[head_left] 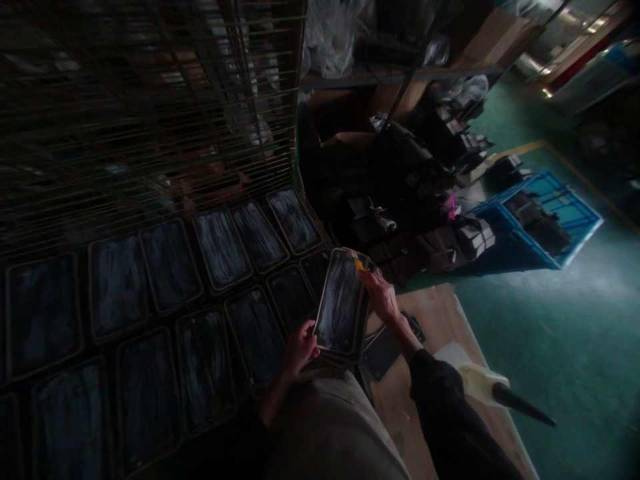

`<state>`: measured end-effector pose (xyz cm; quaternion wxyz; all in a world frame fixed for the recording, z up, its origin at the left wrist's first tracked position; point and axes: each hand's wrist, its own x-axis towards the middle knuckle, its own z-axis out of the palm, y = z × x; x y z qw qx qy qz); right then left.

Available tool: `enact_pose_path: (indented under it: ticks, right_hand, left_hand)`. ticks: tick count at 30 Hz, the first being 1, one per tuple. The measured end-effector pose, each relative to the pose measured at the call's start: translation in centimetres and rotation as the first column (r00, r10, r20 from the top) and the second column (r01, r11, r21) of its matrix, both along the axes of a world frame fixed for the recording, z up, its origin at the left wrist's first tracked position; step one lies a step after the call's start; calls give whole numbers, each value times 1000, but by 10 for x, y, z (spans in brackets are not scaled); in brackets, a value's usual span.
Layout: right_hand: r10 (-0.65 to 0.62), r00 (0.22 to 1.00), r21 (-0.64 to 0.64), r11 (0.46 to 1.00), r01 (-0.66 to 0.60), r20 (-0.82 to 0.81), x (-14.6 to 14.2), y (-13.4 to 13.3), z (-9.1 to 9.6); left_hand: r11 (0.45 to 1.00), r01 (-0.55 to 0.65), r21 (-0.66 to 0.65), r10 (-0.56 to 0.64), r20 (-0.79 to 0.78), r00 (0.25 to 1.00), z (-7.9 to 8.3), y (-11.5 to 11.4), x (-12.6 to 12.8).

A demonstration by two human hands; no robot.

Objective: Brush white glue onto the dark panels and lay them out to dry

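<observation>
A dark rectangular panel [340, 303] with a pale rim and whitish streaks is held tilted above my lap. My left hand [302, 343] pinches its lower left edge between thumb and fingers. At the panel's upper right, my right hand [381, 295] is closed around a small yellow tool [359, 265], whose tip touches or nearly touches the streaked face. The fingers cover most of this tool, so its exact kind is hidden. Under my right forearm, a dark flat plate [383, 353] lies on the wooden tabletop [450, 313].
Rows of similar streaked panels [120, 283] lie to my left beside a wire mesh rack [200, 133]. A pale container with a dark handle [520, 401] rests at the table's right edge. Beyond are a blue crate [540, 260], dark stacked parts and a shelf [360, 79].
</observation>
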<state>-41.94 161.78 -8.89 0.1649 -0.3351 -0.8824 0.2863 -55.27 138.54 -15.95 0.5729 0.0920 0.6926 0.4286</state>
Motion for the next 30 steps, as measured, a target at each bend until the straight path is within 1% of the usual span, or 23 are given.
enact_pose_path:
  ticks: [3, 6, 8, 10, 11, 13, 15, 17, 18, 20, 23, 25, 26, 28, 30]
  right_hand:
    - [-98, 995, 1, 995, 98, -13, 15, -13, -4]
    - [-174, 985, -8, 985, 174, 3, 30, -39, -7]
    - [-188, 982, -65, 980, 188, -4, 40, -59, -4]
    - [-207, 978, -131, 970, 204, -13, 52, -78, 2]
    - [-237, 971, -155, 961, 230, -22, 57, -86, 6]
    - [-335, 939, -185, 930, 317, -77, 67, -95, 14]
    - [-448, 875, -215, 887, 409, -183, 73, -97, 17]
    - [-530, 802, -243, 846, 475, -275, 75, -94, 14]
    - [-551, 783, -253, 833, 493, -290, 75, -93, 11]
    - [-570, 782, -246, 819, 518, -253, 71, -91, 0]
    - [-555, 826, -200, 824, 530, -99, 64, -96, -17]
    - [-532, 846, -140, 839, 526, -13, 60, -103, -28]
    - [-508, 861, -109, 855, 507, 21, 59, -106, -32]
    - [-453, 889, -56, 888, 457, 74, 60, -112, -40]
    - [-397, 912, -23, 916, 401, 104, 60, -116, -47]
  left_hand:
    - [999, -45, 0, 45, 59, 997, 4, 1, 1]
    - [998, -62, 2, 62, 93, 994, 6, 0, -1]
    - [998, -65, 26, 60, 137, 989, 6, -2, -4]
    - [994, -66, 82, 48, 210, 976, 8, -5, -7]
    - [991, -72, 113, 43, 246, 968, 9, -7, -9]
    - [983, -88, 161, 35, 307, 951, 13, -10, -12]
    - [976, -101, 190, 29, 352, 936, 20, -11, -16]
    - [967, -111, 231, 10, 399, 917, 31, -7, -22]
    - [961, -121, 250, 5, 419, 908, 37, -4, -25]
    - [949, -157, 273, 19, 450, 893, 49, 5, -31]
    - [942, -181, 284, 24, 478, 878, 60, 16, -36]
    - [950, -147, 277, 0, 469, 883, 58, 18, -38]
    - [956, -126, 264, -8, 455, 891, 55, 18, -39]
    - [969, -97, 226, -10, 431, 902, 47, 13, -39]
    - [975, -94, 203, -9, 454, 891, 41, 6, -40]
